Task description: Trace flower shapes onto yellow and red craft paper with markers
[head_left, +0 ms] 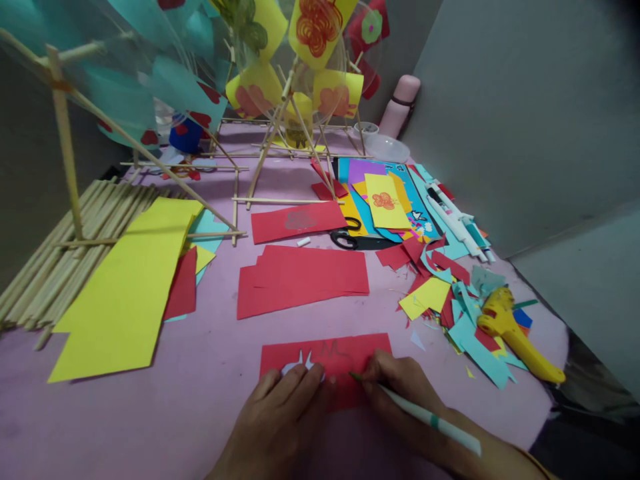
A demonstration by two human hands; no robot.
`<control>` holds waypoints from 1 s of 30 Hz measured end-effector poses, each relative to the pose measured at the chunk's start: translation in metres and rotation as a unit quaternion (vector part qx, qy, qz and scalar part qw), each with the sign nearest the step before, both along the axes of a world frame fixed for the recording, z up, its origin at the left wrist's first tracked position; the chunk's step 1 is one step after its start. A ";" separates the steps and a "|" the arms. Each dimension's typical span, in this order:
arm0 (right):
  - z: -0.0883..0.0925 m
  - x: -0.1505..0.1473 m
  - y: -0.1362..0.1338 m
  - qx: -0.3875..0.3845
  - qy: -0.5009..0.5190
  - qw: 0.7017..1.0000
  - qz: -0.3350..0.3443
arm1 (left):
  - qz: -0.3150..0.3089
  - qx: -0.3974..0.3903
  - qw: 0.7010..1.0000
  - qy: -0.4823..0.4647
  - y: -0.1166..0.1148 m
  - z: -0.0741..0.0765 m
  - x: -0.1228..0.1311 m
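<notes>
A red paper strip lies on the pink tabletop near its front edge, with faint drawn lines on its upper part. My left hand lies on the strip's left part, fingers pressing down a small pale cutout that they partly cover. At the strip's right side my right hand grips a white marker with a green band, its green tip touching or just over the paper. Farther back are stacked red strips and another red strip with a dark drawing.
Yellow sheets and wooden sticks lie left. Black-handled scissors are mid-table. Right are paper scraps, a yellow glue gun and markers. Stick frames with decorated papers and a pink bottle stand behind.
</notes>
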State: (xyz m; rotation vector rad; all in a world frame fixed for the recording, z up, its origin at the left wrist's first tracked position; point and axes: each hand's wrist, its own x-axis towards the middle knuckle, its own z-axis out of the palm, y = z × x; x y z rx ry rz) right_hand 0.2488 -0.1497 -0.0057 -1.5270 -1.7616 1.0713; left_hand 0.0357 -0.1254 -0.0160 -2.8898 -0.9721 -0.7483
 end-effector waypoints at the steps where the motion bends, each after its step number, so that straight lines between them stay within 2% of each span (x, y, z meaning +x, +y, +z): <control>1: 0.000 0.001 0.000 0.003 0.003 1.000 0.000 | 0.003 -0.003 1.000 0.000 0.000 0.000 0.000; 5: 0.002 0.000 0.001 0.000 0.003 1.000 -0.014 | -0.002 -0.020 1.000 0.017 -0.001 0.001 -0.001; 15: 0.002 0.000 0.002 -0.030 0.012 0.998 -0.044 | 0.001 -0.003 1.000 -0.001 0.000 0.000 0.001; 23: 0.006 -0.002 0.004 -0.041 -0.004 0.997 -0.061 | -0.003 0.020 0.999 -0.026 0.000 -0.006 0.001; 30: 0.006 -0.002 0.005 -0.029 0.006 0.998 -0.060 | 0.000 0.027 1.000 0.003 0.000 -0.009 0.001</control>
